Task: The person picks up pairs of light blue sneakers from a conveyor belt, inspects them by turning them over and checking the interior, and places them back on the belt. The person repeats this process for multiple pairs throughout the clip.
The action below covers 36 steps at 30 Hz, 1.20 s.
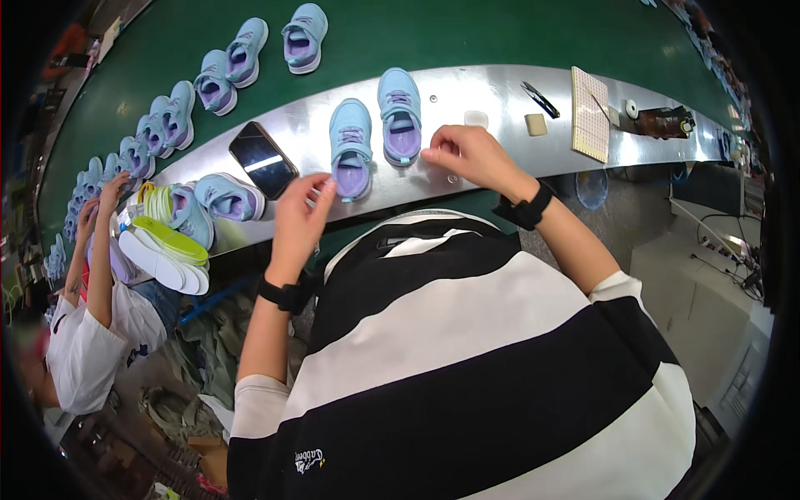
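1. Standing side by side on the metal counter (467,87), two small light-blue shoes with purple insides lie between the hands: the nearer shoe (351,148) just beyond the left hand, the farther shoe (400,114) just left of the right hand.
2. The left hand (302,218) is raised at the counter's near edge, fingers loosely spread, fingertips close to the toe of the nearer shoe; contact cannot be confirmed and nothing is seen in its grip.
3. The right hand (467,154) rests on the counter with fingers curled and tips drawn together; whether they pinch anything cannot be told.
4. Each wrist carries a black band.
5. A dark phone (262,159) lies on the counter left of the left hand; further left lie another blue shoe (229,197) and a stack of white and yellow-green soles (167,250).
6. Right of the right hand sit a small pale block (536,124), a pen (541,99) and a gridded pad (590,114).
7. Beyond the hands, a green belt (467,33) carries a row of matching blue shoes (212,79).
8. Far left, another person's hands (100,200) reach toward that row.
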Each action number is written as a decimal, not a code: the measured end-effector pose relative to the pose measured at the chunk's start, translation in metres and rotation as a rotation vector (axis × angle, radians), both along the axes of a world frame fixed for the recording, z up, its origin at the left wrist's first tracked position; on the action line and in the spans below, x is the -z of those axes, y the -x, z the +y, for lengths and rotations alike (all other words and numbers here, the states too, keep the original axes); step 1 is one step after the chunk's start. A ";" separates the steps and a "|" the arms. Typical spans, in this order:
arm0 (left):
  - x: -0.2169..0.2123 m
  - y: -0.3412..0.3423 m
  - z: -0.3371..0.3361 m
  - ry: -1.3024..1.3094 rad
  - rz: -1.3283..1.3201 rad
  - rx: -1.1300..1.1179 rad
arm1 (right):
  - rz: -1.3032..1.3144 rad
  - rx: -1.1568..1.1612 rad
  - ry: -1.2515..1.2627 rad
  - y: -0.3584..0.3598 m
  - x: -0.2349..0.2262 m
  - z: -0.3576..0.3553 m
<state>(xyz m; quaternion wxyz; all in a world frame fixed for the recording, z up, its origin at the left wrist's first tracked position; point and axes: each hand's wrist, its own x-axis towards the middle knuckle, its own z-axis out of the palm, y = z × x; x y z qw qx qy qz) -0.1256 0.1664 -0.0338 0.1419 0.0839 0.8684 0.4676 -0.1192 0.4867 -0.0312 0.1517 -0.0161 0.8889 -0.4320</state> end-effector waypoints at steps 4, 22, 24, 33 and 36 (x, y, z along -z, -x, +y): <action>0.024 0.024 0.007 0.079 0.104 -0.038 | 0.008 0.275 -0.030 0.017 0.026 -0.010; -0.012 0.012 0.034 -1.095 -0.558 -0.302 | -0.312 0.411 1.248 -0.001 -0.011 -0.066; -0.029 0.011 0.038 -1.141 -0.570 -0.288 | -0.283 0.363 1.329 -0.002 -0.019 -0.072; -0.036 0.014 0.024 -0.400 0.189 -0.133 | 0.445 0.290 0.509 -0.003 -0.019 -0.064; -0.009 0.016 0.026 0.100 0.414 -0.014 | 0.489 0.144 0.029 -0.002 0.000 -0.059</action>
